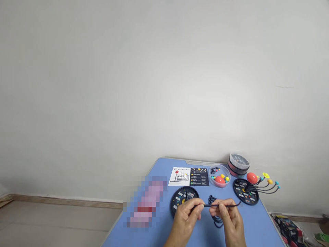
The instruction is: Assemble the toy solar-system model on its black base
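Note:
Between both hands stretches a thin black rod with an upturned bend at its right end. My left hand pinches its left part, and my right hand pinches it nearer the bend. Behind my left hand lies a round black base with printed labels and a short upright post; the hand hides part of it. More black curved rods lie on the table, partly covered by my right hand.
On the blue table are an instruction sheet, a clear bowl of coloured balls, stacked round containers and an assembled planet model with a red ball. A pixelated pink item lies left. Boxes stand on the floor.

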`<state>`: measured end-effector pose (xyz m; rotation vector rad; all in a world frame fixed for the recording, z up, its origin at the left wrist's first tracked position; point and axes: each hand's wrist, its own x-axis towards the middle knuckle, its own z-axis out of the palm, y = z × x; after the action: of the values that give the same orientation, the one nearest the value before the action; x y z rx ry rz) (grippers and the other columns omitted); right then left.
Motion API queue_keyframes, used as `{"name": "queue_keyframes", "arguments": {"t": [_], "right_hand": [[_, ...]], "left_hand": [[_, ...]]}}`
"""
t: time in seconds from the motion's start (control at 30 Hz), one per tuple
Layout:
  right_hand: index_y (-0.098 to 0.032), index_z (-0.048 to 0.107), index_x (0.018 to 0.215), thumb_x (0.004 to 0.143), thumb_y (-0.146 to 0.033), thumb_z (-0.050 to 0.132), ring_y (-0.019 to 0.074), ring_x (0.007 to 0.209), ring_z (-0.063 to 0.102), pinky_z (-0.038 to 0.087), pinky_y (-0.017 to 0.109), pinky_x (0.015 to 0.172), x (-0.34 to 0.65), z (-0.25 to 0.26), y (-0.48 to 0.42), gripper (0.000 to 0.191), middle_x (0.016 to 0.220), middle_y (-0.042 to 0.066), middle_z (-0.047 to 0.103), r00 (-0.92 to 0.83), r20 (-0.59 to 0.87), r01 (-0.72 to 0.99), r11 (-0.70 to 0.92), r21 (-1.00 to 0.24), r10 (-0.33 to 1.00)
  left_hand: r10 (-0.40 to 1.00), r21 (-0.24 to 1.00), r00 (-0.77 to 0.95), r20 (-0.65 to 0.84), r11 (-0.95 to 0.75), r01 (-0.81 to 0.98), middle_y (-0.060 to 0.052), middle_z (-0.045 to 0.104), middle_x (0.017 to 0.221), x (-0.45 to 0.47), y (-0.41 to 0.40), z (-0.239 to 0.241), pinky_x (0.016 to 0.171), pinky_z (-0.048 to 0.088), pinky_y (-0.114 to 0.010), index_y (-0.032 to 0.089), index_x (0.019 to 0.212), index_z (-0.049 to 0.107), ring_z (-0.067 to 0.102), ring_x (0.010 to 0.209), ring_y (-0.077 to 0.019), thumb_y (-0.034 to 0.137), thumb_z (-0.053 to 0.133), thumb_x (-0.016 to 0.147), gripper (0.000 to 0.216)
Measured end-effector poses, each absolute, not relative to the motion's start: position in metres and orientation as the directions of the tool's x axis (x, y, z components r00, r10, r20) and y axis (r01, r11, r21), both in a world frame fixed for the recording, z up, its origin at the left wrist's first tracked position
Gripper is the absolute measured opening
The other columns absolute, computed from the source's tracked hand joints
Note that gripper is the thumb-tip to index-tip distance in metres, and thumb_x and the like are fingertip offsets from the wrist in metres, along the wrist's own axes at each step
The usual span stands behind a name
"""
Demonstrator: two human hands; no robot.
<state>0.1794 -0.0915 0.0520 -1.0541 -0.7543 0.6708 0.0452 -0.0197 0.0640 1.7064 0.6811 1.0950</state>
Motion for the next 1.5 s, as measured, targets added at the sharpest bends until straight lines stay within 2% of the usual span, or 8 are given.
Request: {"name": "queue_keyframes", "arguments": {"t": [0.23, 0.43, 0.57, 0.73, 1.0, 1.23, 1.5], "right_hand": [[-0.019, 0.066, 0.079, 0.080, -0.054, 0.070, 0.0202, 0.074, 0.069, 0.056, 0.032, 0.072, 0.181, 0.058, -0.087, 0.036, 0.086, 0.007, 0.072, 0.549, 0.186, -0.130, 0.303, -0.944, 0.815], [-0.018, 0.067, 0.089, 0.074, -0.054, 0.075, 0.0239, 0.078, 0.071, 0.058, 0.038, 0.075, 0.186, 0.070, -0.083, 0.039, 0.089, 0.009, 0.075, 0.480, 0.159, -0.162, 0.265, -0.951, 0.863], [-0.018, 0.070, 0.084, 0.074, -0.050, 0.077, 0.0259, 0.083, 0.071, 0.056, 0.038, 0.079, 0.191, 0.071, -0.085, 0.035, 0.092, 0.010, 0.075, 0.405, 0.141, -0.136, 0.212, -0.968, 0.904], [-0.017, 0.073, 0.081, 0.072, -0.050, 0.079, 0.0226, 0.076, 0.070, 0.055, 0.034, 0.073, 0.197, 0.061, -0.082, 0.034, 0.082, 0.008, 0.075, 0.406, 0.099, -0.150, 0.173, -0.973, 0.909], [-0.016, 0.071, 0.072, 0.062, -0.048, 0.086, 0.0205, 0.064, 0.069, 0.056, 0.034, 0.064, 0.195, 0.053, -0.079, 0.036, 0.073, 0.008, 0.074, 0.469, 0.044, -0.286, 0.199, -0.937, 0.882], [-0.018, 0.071, 0.074, 0.069, -0.044, 0.082, 0.0191, 0.064, 0.068, 0.056, 0.033, 0.065, 0.198, 0.053, -0.084, 0.029, 0.076, 0.006, 0.073, 0.439, 0.137, -0.212, 0.251, -0.945, 0.888], [-0.019, 0.070, 0.070, 0.069, -0.048, 0.081, 0.0194, 0.064, 0.065, 0.055, 0.033, 0.064, 0.196, 0.058, -0.083, 0.031, 0.073, 0.006, 0.072, 0.467, 0.189, -0.129, 0.278, -0.952, 0.864]], "left_hand": [[0.830, 0.940, 0.462, 0.311, -0.341, -0.020, 0.002, 0.051, 0.055, 0.041, -0.014, 0.068, 0.055, 0.038, -0.023, 0.018, 0.077, 0.070, 0.047, 0.054, -0.0139, 0.043, 0.055, 0.087, 0.030], [0.837, 0.961, 0.488, 0.247, -0.275, -0.015, 0.003, 0.049, 0.053, 0.039, -0.011, 0.073, 0.052, 0.036, -0.023, 0.018, 0.076, 0.070, 0.043, 0.052, -0.0134, 0.048, 0.058, 0.085, 0.034], [0.843, 0.967, 0.484, 0.237, -0.253, -0.034, 0.003, 0.049, 0.053, 0.039, -0.011, 0.073, 0.051, 0.035, -0.023, 0.018, 0.077, 0.071, 0.043, 0.052, -0.0131, 0.051, 0.059, 0.084, 0.036], [0.839, 0.970, 0.496, 0.226, -0.238, -0.039, 0.003, 0.050, 0.052, 0.040, -0.010, 0.072, 0.051, 0.034, -0.023, 0.017, 0.076, 0.070, 0.043, 0.051, -0.0126, 0.053, 0.060, 0.084, 0.038], [0.837, 0.977, 0.512, 0.190, -0.214, -0.012, 0.002, 0.051, 0.052, 0.041, -0.012, 0.067, 0.051, 0.033, -0.024, 0.017, 0.076, 0.070, 0.042, 0.050, -0.0127, 0.057, 0.059, 0.083, 0.043], [0.838, 0.984, 0.525, 0.149, -0.179, 0.008, 0.002, 0.050, 0.052, 0.043, -0.016, 0.072, 0.051, 0.032, -0.024, 0.018, 0.072, 0.068, 0.041, 0.051, -0.0133, 0.061, 0.058, 0.080, 0.044], [0.838, 0.965, 0.494, 0.234, -0.262, -0.012, 0.002, 0.052, 0.052, 0.050, -0.019, 0.075, 0.050, 0.036, -0.024, 0.019, 0.071, 0.069, 0.045, 0.051, -0.0141, 0.059, 0.057, 0.084, 0.043]]}}
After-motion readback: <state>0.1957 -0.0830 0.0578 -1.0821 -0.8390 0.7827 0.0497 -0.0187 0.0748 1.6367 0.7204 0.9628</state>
